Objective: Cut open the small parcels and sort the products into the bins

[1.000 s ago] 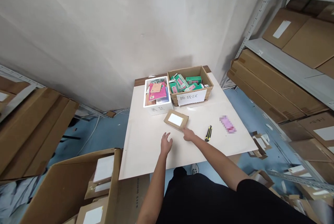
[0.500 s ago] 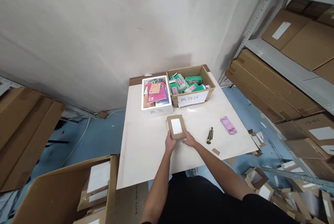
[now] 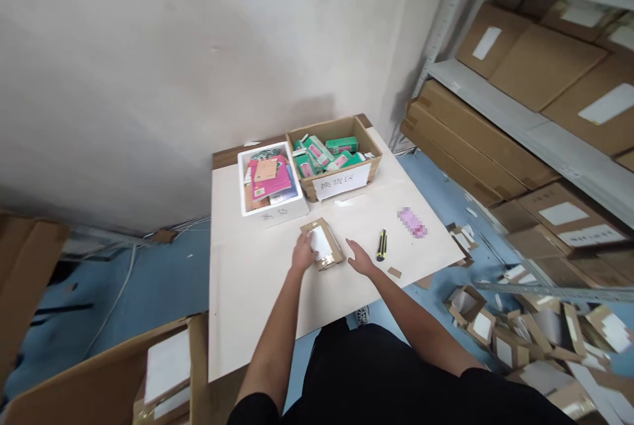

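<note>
A small brown cardboard box (image 3: 337, 252) with a white label lies flat on the pale table (image 3: 242, 306), its clear tape shining. My left hand (image 3: 304, 253) is on the box's left side, fingers along the edge and thumb near the label, gripping it there. To the right of the box, my right hand (image 3: 360, 258) is held off it, open, with fingers stretched and nothing in them. A black and yellow utility knife (image 3: 382, 245) lies just right of that hand. Close to the knife is a scrap of cardboard (image 3: 395, 272).
Behind the box stand a white foam box (image 3: 284, 216) of booklets and packets and an open carton (image 3: 374, 167) of green boxes. A pixelated pink item (image 3: 412, 222) lies at right. Shelving (image 3: 500, 98) with cartons rises at right; a large carton (image 3: 199, 352) stands lower left.
My right hand has let go of the cardboard box and moved off to its right. My left hand has shifted up along its left side. The view has swung slightly right.
</note>
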Motion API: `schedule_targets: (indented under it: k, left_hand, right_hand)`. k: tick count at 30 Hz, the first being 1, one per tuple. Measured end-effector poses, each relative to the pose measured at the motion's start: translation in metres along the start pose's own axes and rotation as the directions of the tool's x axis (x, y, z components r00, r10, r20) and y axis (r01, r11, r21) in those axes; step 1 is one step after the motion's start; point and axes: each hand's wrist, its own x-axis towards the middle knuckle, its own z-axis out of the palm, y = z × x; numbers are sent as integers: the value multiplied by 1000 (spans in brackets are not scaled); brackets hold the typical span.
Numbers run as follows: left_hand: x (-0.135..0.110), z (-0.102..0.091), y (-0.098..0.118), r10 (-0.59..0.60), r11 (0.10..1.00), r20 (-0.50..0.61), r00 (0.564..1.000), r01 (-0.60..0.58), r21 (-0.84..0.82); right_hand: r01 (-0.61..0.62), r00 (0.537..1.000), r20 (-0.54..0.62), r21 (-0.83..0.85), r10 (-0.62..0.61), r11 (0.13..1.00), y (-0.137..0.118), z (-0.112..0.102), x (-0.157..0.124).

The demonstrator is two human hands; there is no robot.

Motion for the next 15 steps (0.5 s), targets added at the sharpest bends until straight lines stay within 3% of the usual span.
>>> schedule_targets:
  k: [2,4,6,8,11,15]
  left_hand:
    - [21,-16,-10,-36,997,81,996,30,68]
    - [35,-19,-16,-26,996,163,986,12,85]
    - [40,-10,-15,1,995,198,980,-20,95]
    - [34,8,-6,30,994,203,979,-51,99]
    - [15,35,15,45,993,198,979,-66,101]
    - [-5,49,47,-36,990,208,977,6,143]
  right_hand:
    - [-52,996,-71,-59,48,997,7,-22,-3]
    - [-152,979,-148,-75,140,986,22,-47,-7]
    - [-316,932,-203,-54,299,947,41,-71,-14]
    - [-488,853,-221,-18,472,873,61,-89,-20]
    - [-639,747,-222,22,627,769,81,-98,-21]
    - [-687,699,-248,28,671,726,83,-83,-6]
